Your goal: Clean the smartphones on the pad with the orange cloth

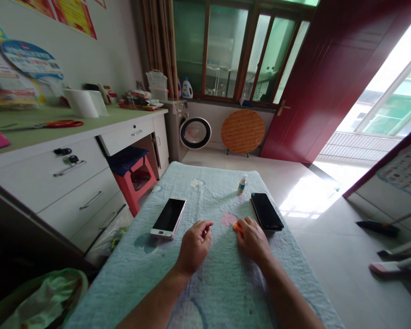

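My right hand (252, 238) is closed on a small orange cloth (237, 227), mostly hidden under the fingers, and rests on the light blue quilted cover (212, 205). Just beside that hand lies a black phone (266, 211), on top of another flat, pale-edged item. My left hand (195, 246) is loosely curled over the cover, with nothing visible in its fingers. To its left a white phone (168, 217) lies face up, its screen dark. A small spray bottle (242, 184) with a white cap stands upright farther back, near the right edge.
Along the left runs a white desk (71, 183) with drawers, a paper roll (82, 103) and red-handled scissors (63, 124) on it. A red stool (133, 178) is tucked below. Beyond are a front-loading washer (195, 133), a folded round table (242, 131) and an open red door (311, 77).
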A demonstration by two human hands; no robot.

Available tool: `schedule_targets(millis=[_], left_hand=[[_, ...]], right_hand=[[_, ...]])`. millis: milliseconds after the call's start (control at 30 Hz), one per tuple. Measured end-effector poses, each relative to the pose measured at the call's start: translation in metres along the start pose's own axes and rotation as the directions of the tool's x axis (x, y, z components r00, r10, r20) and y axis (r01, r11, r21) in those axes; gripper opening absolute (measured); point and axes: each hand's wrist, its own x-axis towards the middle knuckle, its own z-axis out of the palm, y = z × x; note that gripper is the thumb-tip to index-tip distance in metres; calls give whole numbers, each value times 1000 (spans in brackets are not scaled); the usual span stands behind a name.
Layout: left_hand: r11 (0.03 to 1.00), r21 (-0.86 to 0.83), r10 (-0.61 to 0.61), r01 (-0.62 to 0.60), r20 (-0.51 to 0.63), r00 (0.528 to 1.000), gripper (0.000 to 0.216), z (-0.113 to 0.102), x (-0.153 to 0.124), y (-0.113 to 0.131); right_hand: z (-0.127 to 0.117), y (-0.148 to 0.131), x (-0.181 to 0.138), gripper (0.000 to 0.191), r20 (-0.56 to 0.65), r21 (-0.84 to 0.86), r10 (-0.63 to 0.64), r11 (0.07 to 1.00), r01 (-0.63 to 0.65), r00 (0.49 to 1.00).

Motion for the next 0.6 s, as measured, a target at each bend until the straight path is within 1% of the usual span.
schedule_targets(millis=[67, 133, 200, 233, 333, 433, 500, 600], left_hand=[[992, 113, 67, -63, -29, 997, 25, -4, 0, 4], [963, 249, 120, -102, -62, 991, 27, -12, 2, 6], [902, 421, 143, -98, -78, 987, 30, -24, 5, 7], [857, 510, 131, -70, -84, 988, 33, -31, 7, 6], [687, 723, 46, 74, -145, 988, 46, -56, 11, -2], [543, 813, -71, 208, -202, 977, 59, -77, 10, -15], [487, 834, -148, 259, -214, 966, 67, -84, 7, -22], [455, 840, -247, 296, -200, 948, 72, -87, 3, -26]], right_hand=[[4, -3, 0, 13, -13, 85, -48, 995, 49, 999], [6, -7, 0, 16, -46, 170, -96, 980, 102, 994], [8, -10, 1, 17, -65, 217, -127, 966, 138, 990], [9, -12, 1, 17, -67, 223, -138, 963, 150, 988], [12, -15, 3, 18, -51, 198, -164, 965, 171, 985], [12, -16, 3, 18, -37, 178, -165, 970, 169, 986], [11, -17, 3, 17, -22, 178, -152, 972, 154, 988], [9, -19, 2, 16, 1, 186, -138, 973, 136, 990]])
